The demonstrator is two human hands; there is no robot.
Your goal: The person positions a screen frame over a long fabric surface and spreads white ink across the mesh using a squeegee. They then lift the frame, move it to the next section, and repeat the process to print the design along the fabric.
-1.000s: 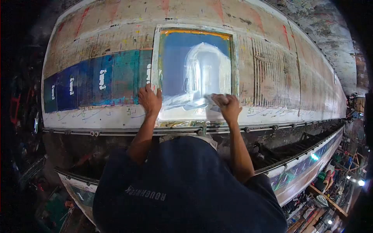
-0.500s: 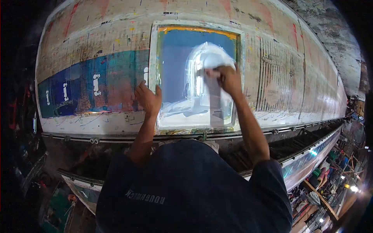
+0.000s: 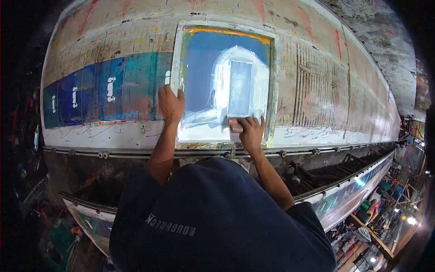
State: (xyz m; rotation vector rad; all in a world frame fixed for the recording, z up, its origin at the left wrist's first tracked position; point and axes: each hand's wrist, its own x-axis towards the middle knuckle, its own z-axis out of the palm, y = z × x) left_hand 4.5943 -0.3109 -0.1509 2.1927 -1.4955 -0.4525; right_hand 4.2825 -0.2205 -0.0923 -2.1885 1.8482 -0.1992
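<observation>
A framed printing screen with a blue mesh lies flat on a long printing table. White paint covers the middle and near part of the mesh. My left hand presses on the frame's near left side. My right hand grips a small squeegee at the near end of the screen, below a clean rectangular stroke in the white paint.
Blue and teal printed cloth with white marks stretches along the table left of the screen. A metal rail runs along the table's near edge. A second table and cluttered floor lie lower right.
My right hand has pulled the squeegee from the far part of the screen back to its near end, leaving a clear rectangular strip. My left hand stays on the frame.
</observation>
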